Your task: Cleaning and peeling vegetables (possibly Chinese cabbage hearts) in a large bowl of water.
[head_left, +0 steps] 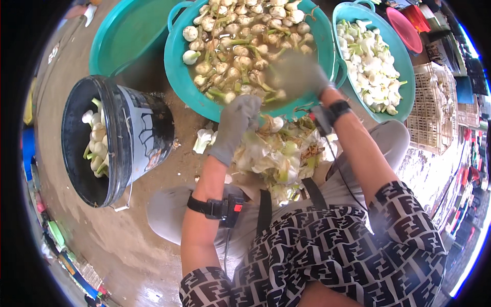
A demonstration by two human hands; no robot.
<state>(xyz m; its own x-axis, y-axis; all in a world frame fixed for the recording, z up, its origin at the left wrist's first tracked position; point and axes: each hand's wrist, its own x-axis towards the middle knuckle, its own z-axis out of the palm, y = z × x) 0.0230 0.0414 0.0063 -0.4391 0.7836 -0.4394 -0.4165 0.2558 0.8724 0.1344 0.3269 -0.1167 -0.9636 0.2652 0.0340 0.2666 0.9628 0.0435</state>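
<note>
In front of me a big round green tub (176, 66) holds muddy water with many soiled garlic bulbs (243, 62). My left hand (239, 123), in a grey glove, is closed near the tub's front rim; whatever its fingers hold is hidden. Over the right part of the same tub, my right hand (299, 77) is gloved too and smeared by motion, so its fingers cannot be read. Below both hands, between my legs, lies a heap of peeled skins and stalks (281, 153).
To the right stands an oval green tub (407, 102) of clean white garlic. A black bucket (115, 184) lies tipped at the left with garlic inside. Farther off are another green tub (128, 30), a pink basin (403, 29) and plastic crates (427, 107).
</note>
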